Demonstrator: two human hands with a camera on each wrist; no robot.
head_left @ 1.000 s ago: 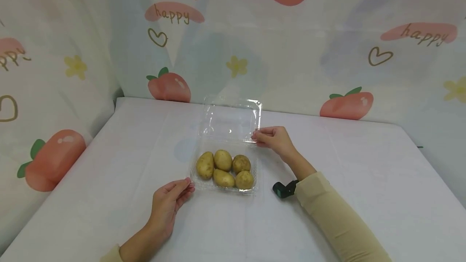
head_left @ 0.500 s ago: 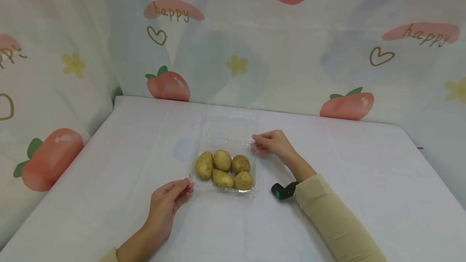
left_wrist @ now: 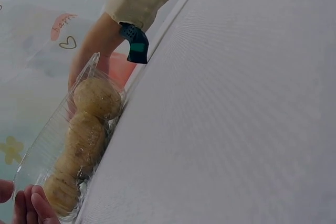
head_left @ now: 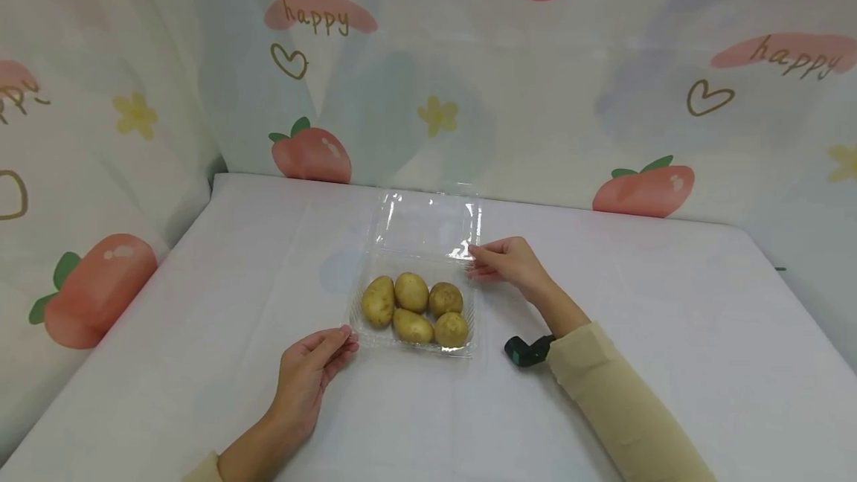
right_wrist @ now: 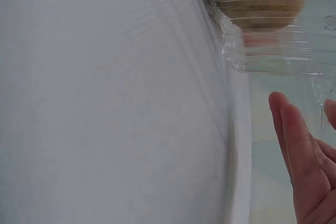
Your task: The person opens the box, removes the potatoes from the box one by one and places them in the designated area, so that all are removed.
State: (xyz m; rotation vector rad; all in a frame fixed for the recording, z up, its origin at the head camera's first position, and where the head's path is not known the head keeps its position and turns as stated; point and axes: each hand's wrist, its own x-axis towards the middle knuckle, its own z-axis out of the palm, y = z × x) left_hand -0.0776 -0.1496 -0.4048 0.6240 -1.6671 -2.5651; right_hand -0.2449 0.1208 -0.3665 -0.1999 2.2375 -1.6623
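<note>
A clear plastic clamshell box (head_left: 358,341) sits on the white table with several yellow-brown potatoes (head_left: 413,326) in its base. Its transparent lid (head_left: 422,222) is folded back on the far side, glare along its edges. At the base's front left corner, my left hand (head_left: 311,374) pinches the rim between thumb and fingers; the left wrist view has the plastic edge between them. My right hand (head_left: 512,262) pinches the lid's right edge close to the hinge. From the right wrist, a thin plastic edge runs between the thumb and the straight fingers (right_wrist: 296,135).
A black device with a green patch (head_left: 527,350) juts from the right sleeve's cuff, beside the box. Behind the white table (head_left: 643,333) hangs a cloth printed with strawberries, hearts and "happy"; the same cloth lines the left side.
The lid first dropped back toward the table, then came up a little again. My right hand dipped slightly and rose along with it. The left hand and potatoes stayed in place.
</note>
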